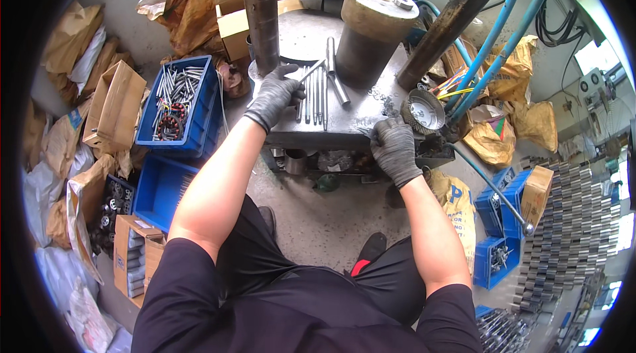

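Head view, landmark the thick cylinder [372, 41]: left of it, my left hand [273, 96] is closed round one end of a slim rod [312, 70], presumably to leave the far end free. Loose rods [325, 102] lie side by side, also left of it, likely for easy picking. My right hand [393, 147], on its near right side, is half curled; can't tell if it's pinching anything. Round dish [424, 109] right of it, probably for handy reach.

Slim silver metal rod [314, 69], slanting up rightward, slender grey metal rods [319, 102] lying side by side, small metal pieces [380, 95] scattered farther right
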A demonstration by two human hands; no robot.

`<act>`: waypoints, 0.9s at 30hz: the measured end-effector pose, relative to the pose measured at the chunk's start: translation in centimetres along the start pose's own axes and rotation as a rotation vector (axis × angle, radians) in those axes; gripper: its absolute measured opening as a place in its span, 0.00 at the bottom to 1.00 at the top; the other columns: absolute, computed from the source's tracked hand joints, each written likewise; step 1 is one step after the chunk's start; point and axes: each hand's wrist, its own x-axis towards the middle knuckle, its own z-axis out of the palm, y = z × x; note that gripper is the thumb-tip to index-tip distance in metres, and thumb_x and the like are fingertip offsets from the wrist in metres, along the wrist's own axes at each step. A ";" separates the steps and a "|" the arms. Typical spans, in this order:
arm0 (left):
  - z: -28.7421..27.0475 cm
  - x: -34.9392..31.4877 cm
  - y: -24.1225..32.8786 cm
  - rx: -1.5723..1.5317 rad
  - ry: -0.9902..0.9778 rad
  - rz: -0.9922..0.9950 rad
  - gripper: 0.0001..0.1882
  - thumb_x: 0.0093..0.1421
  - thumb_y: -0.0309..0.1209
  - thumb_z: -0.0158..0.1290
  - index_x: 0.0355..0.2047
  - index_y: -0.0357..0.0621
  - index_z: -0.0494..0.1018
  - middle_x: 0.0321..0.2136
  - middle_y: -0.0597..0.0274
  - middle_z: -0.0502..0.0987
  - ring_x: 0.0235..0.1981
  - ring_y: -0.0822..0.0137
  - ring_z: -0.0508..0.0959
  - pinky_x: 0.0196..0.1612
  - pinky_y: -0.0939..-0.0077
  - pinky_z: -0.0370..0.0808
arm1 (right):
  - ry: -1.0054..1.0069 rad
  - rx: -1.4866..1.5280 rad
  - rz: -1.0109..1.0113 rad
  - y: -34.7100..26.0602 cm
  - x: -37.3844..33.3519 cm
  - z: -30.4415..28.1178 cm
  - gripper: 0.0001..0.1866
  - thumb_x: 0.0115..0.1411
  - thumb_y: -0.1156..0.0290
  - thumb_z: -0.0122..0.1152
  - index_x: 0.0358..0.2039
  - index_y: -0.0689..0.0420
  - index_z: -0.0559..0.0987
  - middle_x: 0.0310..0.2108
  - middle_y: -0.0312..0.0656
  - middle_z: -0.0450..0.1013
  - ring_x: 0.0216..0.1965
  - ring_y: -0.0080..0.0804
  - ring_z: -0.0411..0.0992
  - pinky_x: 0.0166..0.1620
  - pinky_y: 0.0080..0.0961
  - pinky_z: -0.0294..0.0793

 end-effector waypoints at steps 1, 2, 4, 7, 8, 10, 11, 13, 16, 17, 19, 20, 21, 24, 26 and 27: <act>-0.3 0.1 0.0 -0.116 -0.053 0.029 0.28 0.65 0.22 0.53 0.66 0.40 0.66 0.36 0.56 0.83 0.33 0.68 0.85 0.36 0.77 0.84 | 0.029 0.030 -0.022 -0.2 0.1 -0.1 0.12 0.45 0.74 0.69 0.32 0.53 0.77 0.33 0.46 0.76 0.41 0.50 0.74 0.44 0.46 0.72; -0.5 0.1 -0.2 -0.244 -0.112 0.038 0.29 0.64 0.23 0.55 0.66 0.39 0.66 0.38 0.53 0.82 0.37 0.64 0.86 0.38 0.73 0.85 | 0.032 0.031 -0.020 -0.1 0.2 0.1 0.12 0.45 0.74 0.69 0.32 0.53 0.77 0.33 0.46 0.76 0.41 0.50 0.74 0.44 0.46 0.72; 0.7 -1.3 0.3 -0.467 -0.285 0.044 0.30 0.61 0.25 0.57 0.64 0.39 0.66 0.41 0.52 0.82 0.41 0.60 0.86 0.41 0.69 0.86 | 0.128 0.299 0.190 0.4 -0.1 0.3 0.10 0.49 0.79 0.67 0.30 0.55 0.75 0.28 0.42 0.75 0.34 0.40 0.74 0.42 0.37 0.74; 2.4 -3.2 0.0 -0.605 -0.455 -0.079 0.29 0.59 0.26 0.59 0.61 0.38 0.67 0.42 0.52 0.80 0.40 0.57 0.84 0.43 0.65 0.84 | 0.253 0.962 0.454 -0.9 0.5 -0.3 0.08 0.55 0.81 0.67 0.30 0.56 0.76 0.27 0.35 0.75 0.31 0.27 0.72 0.41 0.28 0.73; 3.0 -3.6 -1.1 -0.678 -0.507 -0.106 0.29 0.58 0.26 0.59 0.61 0.38 0.68 0.42 0.53 0.80 0.40 0.57 0.84 0.43 0.63 0.83 | 0.247 0.963 0.452 -1.6 0.7 -1.0 0.08 0.55 0.81 0.67 0.30 0.56 0.76 0.27 0.35 0.75 0.31 0.27 0.72 0.41 0.28 0.73; 5.2 -6.3 -0.8 -0.584 -0.508 -0.145 0.29 0.59 0.26 0.58 0.61 0.37 0.66 0.42 0.54 0.79 0.39 0.62 0.84 0.43 0.67 0.82 | 0.236 1.143 0.550 -2.9 0.5 -3.4 0.06 0.60 0.79 0.67 0.33 0.57 0.78 0.30 0.32 0.75 0.34 0.21 0.70 0.43 0.25 0.73; 6.4 -7.7 -0.2 -0.462 -0.477 -0.137 0.31 0.60 0.25 0.57 0.63 0.38 0.64 0.42 0.54 0.79 0.39 0.63 0.85 0.42 0.69 0.82 | 0.252 1.212 0.586 -2.8 0.1 -3.4 0.06 0.60 0.80 0.67 0.36 0.57 0.79 0.32 0.33 0.77 0.36 0.22 0.72 0.44 0.25 0.74; 7.3 -9.3 -0.1 -0.261 -0.432 -0.059 0.35 0.63 0.24 0.55 0.70 0.40 0.58 0.43 0.52 0.80 0.36 0.65 0.86 0.39 0.75 0.84 | 0.232 1.242 0.615 -4.1 0.1 -4.1 0.06 0.60 0.80 0.67 0.36 0.57 0.79 0.32 0.33 0.77 0.36 0.22 0.73 0.44 0.24 0.74; 7.3 -9.9 -0.7 -0.289 -0.601 -0.116 0.35 0.65 0.25 0.53 0.72 0.40 0.56 0.46 0.50 0.80 0.37 0.65 0.86 0.39 0.73 0.86 | 0.228 1.309 0.640 -4.8 -0.3 -5.3 0.05 0.60 0.79 0.67 0.36 0.56 0.79 0.33 0.33 0.77 0.37 0.23 0.74 0.45 0.25 0.75; 7.3 -9.8 -0.8 -0.294 -0.606 -0.117 0.35 0.65 0.25 0.53 0.72 0.40 0.56 0.46 0.50 0.80 0.37 0.65 0.86 0.39 0.73 0.86 | 0.238 1.349 0.634 -4.9 -0.5 -5.7 0.05 0.61 0.79 0.66 0.36 0.56 0.79 0.33 0.33 0.77 0.37 0.23 0.74 0.45 0.25 0.75; 7.2 -9.5 -1.1 -0.425 -0.705 -0.177 0.33 0.66 0.25 0.55 0.70 0.39 0.59 0.46 0.49 0.81 0.40 0.64 0.85 0.43 0.72 0.85 | 0.238 1.360 0.646 -5.0 -0.7 -6.3 0.05 0.61 0.78 0.66 0.36 0.56 0.79 0.33 0.33 0.77 0.36 0.23 0.74 0.45 0.24 0.75; 7.2 -9.7 -1.1 -0.426 -0.704 -0.177 0.33 0.66 0.25 0.55 0.70 0.39 0.59 0.46 0.49 0.81 0.40 0.64 0.85 0.43 0.72 0.85 | 0.239 1.374 0.656 -4.9 -0.8 -6.5 0.04 0.61 0.77 0.66 0.36 0.56 0.79 0.33 0.33 0.77 0.35 0.22 0.73 0.44 0.23 0.75; 7.3 -10.2 -1.0 -0.351 -0.701 -0.066 0.31 0.67 0.25 0.55 0.69 0.38 0.61 0.46 0.49 0.81 0.42 0.65 0.85 0.45 0.72 0.85 | 0.238 1.374 0.657 -4.6 -1.0 -6.4 0.04 0.61 0.77 0.66 0.36 0.56 0.79 0.33 0.33 0.77 0.35 0.22 0.73 0.44 0.23 0.75; 7.8 -10.8 -1.4 -0.176 -0.617 0.061 0.22 0.68 0.26 0.56 0.61 0.38 0.71 0.47 0.53 0.82 0.48 0.64 0.84 0.51 0.72 0.82 | 0.205 1.445 0.650 -4.1 -1.5 -5.9 0.04 0.61 0.77 0.66 0.36 0.56 0.79 0.32 0.34 0.76 0.33 0.21 0.72 0.41 0.22 0.74; 8.1 -10.6 -1.8 0.381 -0.379 0.399 0.15 0.68 0.26 0.56 0.55 0.39 0.77 0.45 0.58 0.81 0.43 0.66 0.83 0.51 0.74 0.81 | 0.227 1.504 0.576 -4.5 -1.4 -6.1 0.04 0.61 0.77 0.65 0.36 0.56 0.80 0.31 0.34 0.76 0.31 0.21 0.71 0.37 0.21 0.74; 8.2 -11.1 -0.7 0.632 -0.259 0.658 0.10 0.68 0.27 0.58 0.48 0.38 0.79 0.38 0.63 0.79 0.36 0.68 0.81 0.46 0.75 0.80 | 0.227 1.501 0.578 -4.7 -1.5 -6.5 0.04 0.61 0.77 0.65 0.36 0.56 0.80 0.31 0.34 0.76 0.31 0.21 0.71 0.37 0.21 0.74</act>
